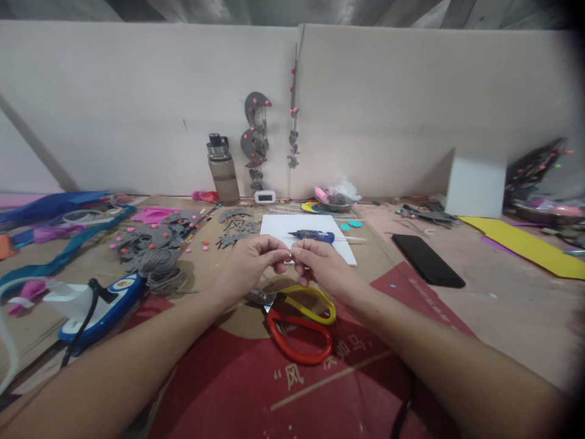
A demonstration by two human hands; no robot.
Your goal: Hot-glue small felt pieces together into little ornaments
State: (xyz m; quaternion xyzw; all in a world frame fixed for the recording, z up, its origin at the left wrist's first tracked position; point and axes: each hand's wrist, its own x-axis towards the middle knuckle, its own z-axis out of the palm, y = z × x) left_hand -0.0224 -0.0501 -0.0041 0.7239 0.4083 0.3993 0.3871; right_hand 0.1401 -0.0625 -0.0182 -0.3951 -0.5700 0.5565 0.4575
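My left hand (256, 261) and my right hand (320, 263) meet above the table's middle, fingertips pinched together. Something tiny and pale shows between them, too small to name. Just below lie scissors (299, 350) with one red and one yellow handle, their blades pointing left and partly under my left hand. Behind my hands a white board (278, 224) carries a blue glue gun (315, 235) with a clear stick at its back end. Grey felt cut-outs (237, 225) are spread left of the board, and small turquoise pieces (351, 225) rest at its right.
On the left are a heap of grey felt shapes with coloured pom-poms (153, 238), grey cord (167, 277) and a blue-white power strip (103, 311). A bottle (223, 174) stands behind. A black phone (427, 259) and yellow sheet (525, 244) lie right. Moon garlands (256, 137) hang at the wall.
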